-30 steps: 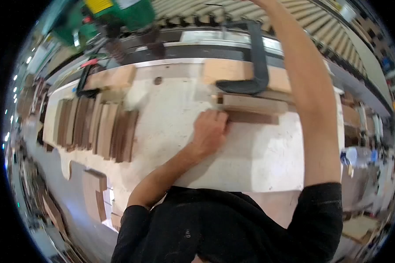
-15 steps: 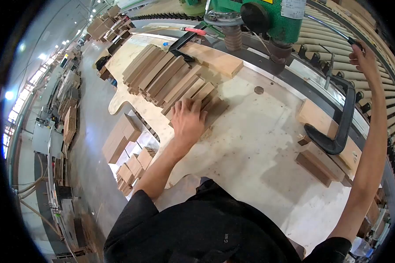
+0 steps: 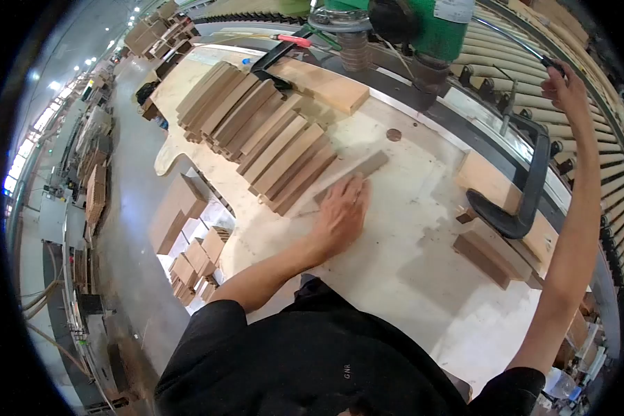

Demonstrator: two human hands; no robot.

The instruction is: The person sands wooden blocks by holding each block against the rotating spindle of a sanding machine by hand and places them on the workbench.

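Observation:
My left hand (image 3: 342, 213) is closed over the near end of a flat wooden strip (image 3: 369, 168) lying on the worktable (image 3: 395, 208); its far end shows beyond my fingers. Just left of it, a row of similar wooden strips (image 3: 284, 156) leans together. At the upper right, my right hand (image 3: 565, 87) is wrapped around the dark grip of a metal lever (image 3: 509, 40) that runs to a green machine (image 3: 444, 31). Below that arm, two wooden blocks (image 3: 484, 255) sit against a clamped board (image 3: 489, 182).
Black clamps (image 3: 527, 208) hold boards along the table's back edge, one near a second board (image 3: 326, 84). A roller conveyor (image 3: 492, 66) runs behind. Small wood pieces (image 3: 194, 260) are stacked at the left, beside the floor aisle (image 3: 128, 208).
My left hand has moved right, away from the row, drawing one wooden strip along the table. My right hand stays on the lever, and the view has shifted slightly.

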